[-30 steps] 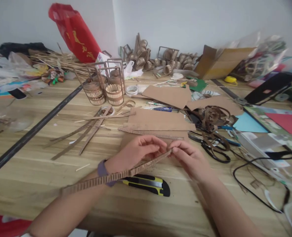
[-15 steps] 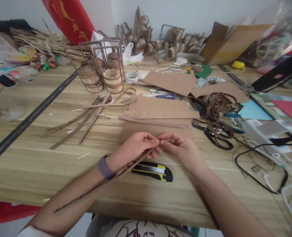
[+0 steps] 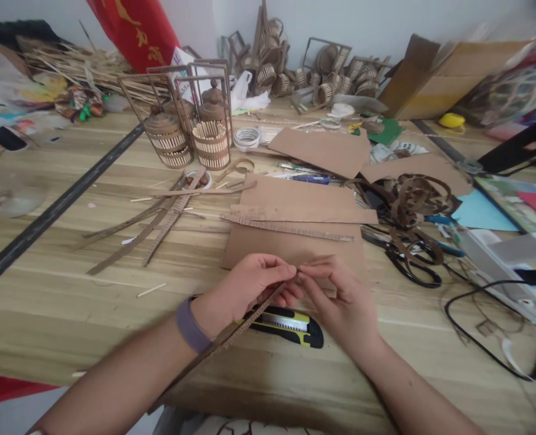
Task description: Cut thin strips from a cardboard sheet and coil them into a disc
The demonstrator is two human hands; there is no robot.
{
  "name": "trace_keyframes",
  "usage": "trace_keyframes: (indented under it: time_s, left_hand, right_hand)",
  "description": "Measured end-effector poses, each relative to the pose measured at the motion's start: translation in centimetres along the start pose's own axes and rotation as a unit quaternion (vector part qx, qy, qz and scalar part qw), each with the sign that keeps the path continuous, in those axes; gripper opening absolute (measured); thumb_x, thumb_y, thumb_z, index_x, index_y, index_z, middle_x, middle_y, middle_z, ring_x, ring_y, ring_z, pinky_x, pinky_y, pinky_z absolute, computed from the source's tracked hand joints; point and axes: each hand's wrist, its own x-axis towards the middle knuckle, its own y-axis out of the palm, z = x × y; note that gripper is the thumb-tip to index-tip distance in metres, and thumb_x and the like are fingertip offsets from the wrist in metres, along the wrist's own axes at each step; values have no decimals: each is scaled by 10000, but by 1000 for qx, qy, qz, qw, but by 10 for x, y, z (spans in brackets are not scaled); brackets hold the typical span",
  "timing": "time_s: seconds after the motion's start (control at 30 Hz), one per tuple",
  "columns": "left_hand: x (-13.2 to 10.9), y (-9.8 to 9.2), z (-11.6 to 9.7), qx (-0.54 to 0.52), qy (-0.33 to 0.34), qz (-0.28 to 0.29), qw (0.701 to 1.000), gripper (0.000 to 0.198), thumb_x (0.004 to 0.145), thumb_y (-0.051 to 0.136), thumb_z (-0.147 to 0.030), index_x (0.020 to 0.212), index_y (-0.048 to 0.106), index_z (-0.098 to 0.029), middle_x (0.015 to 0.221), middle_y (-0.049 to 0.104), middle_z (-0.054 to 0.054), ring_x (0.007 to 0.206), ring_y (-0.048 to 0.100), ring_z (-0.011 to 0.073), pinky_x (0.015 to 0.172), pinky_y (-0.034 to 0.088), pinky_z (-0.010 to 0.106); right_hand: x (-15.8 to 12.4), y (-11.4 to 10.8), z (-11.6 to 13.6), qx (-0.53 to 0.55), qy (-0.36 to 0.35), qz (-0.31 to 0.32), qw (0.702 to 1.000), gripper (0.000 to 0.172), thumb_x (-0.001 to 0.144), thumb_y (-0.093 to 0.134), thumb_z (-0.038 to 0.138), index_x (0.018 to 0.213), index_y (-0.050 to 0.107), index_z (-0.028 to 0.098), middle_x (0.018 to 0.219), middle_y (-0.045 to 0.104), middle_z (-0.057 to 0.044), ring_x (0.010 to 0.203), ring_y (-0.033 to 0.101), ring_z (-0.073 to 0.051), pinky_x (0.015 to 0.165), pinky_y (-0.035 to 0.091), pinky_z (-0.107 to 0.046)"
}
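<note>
A narrow strip of corrugated cardboard (image 3: 249, 320) runs slantwise from my fingertips down under my left forearm. My left hand (image 3: 254, 284) pinches it near its upper end, thumb on top. Fingertips of my right hand (image 3: 340, 296) are closed on the strip's very tip, touching the left thumb. Below the hands lies a yellow and black utility knife (image 3: 290, 326), partly covered by the strip and left hand. Just beyond, a ridged cardboard strip (image 3: 290, 228) rests across brown cardboard sheets (image 3: 295, 193).
Several slatted lantern-like baskets (image 3: 213, 145) stand back left, near a tape roll (image 3: 246, 138). Loose strips (image 3: 172, 217) lie at left. On the right are black scissors (image 3: 415, 266), curled brown strips (image 3: 422, 193) and a black cable (image 3: 467, 335). A cardboard box (image 3: 449, 78) sits behind.
Both hands stay pinched together on the strip. Its lower end has swung under my left forearm, where it lay alongside before. The camera view has shifted slightly.
</note>
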Motion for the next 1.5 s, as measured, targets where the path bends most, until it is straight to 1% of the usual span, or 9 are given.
trace_keyframes:
  time_s: [0.13, 0.23, 0.3, 0.4, 0.5, 0.57, 0.7, 1.1, 1.5]
  left_hand:
    - [-5, -3, -2, 19, 0, 11, 1000, 253, 763, 769, -328, 691, 646, -119, 584, 686, 23, 447, 589, 69, 466, 447, 163]
    - [-11, -2, -2, 27, -14, 36, 999, 219, 774, 745, -308, 701, 643, -128, 592, 693, 24, 452, 593, 72, 465, 449, 165]
    - [-13, 0, -1, 28, -18, 48, 998, 215, 776, 740, -307, 706, 639, -131, 601, 698, 25, 459, 597, 74, 471, 457, 168]
    - [-14, 1, -1, 27, -13, 53, 998, 240, 767, 763, -322, 709, 634, -128, 608, 699, 24, 477, 609, 78, 484, 468, 171]
    - [-12, 0, 0, 12, -10, 46, 999, 307, 723, 813, -375, 714, 637, -125, 616, 699, 26, 489, 613, 81, 502, 477, 179]
    - [-12, -1, 1, 2, -12, 36, 999, 364, 680, 847, -420, 720, 646, -120, 621, 702, 29, 495, 614, 80, 516, 483, 181]
    - [-12, 0, 3, -8, -16, 31, 999, 444, 620, 880, -484, 714, 651, -116, 626, 710, 32, 503, 620, 77, 529, 492, 176]
    - [-13, -4, 3, 4, -12, 54, 998, 463, 631, 866, -522, 725, 650, -125, 657, 726, 33, 512, 648, 89, 511, 505, 176]
    - [-13, -5, 6, 7, -1, 51, 999, 442, 647, 865, -497, 723, 635, -128, 663, 731, 33, 510, 644, 80, 522, 508, 171]
  right_hand:
    - [10, -12, 2, 121, 80, 97, 985, 54, 847, 697, 290, 848, 740, 256, 834, 744, -30, 782, 700, -172, 696, 570, -307]
    - [18, -20, 3, 205, 150, 169, 952, 176, 803, 743, 397, 749, 729, 229, 746, 729, -19, 691, 684, -151, 652, 572, -282]
    - [20, -22, 4, 234, 178, 188, 937, 225, 766, 772, 433, 717, 715, 221, 696, 710, -3, 641, 665, -134, 619, 567, -262]
    - [19, -20, 4, 214, 165, 183, 945, 177, 778, 770, 405, 814, 749, 232, 752, 724, -10, 686, 682, -141, 646, 576, -264]
    - [16, -18, 4, 144, 76, 171, 972, 111, 855, 700, 304, 918, 775, 249, 842, 743, -37, 773, 700, -163, 697, 582, -287]
    - [14, -17, 3, 93, 13, 167, 982, 143, 890, 646, 229, 947, 775, 253, 862, 744, -45, 788, 700, -162, 691, 577, -280]
    - [12, -17, 1, 32, -42, 159, 986, 198, 915, 583, 171, 986, 751, 247, 864, 736, -44, 780, 699, -151, 651, 564, -255]
    - [11, -13, 2, 40, -20, 120, 992, 133, 890, 624, 189, 904, 747, 237, 761, 712, -22, 689, 671, -135, 594, 536, -242]
    - [8, -12, 3, 79, 29, 132, 988, 52, 858, 678, 235, 828, 721, 226, 708, 667, -10, 665, 641, -136, 591, 510, -258]
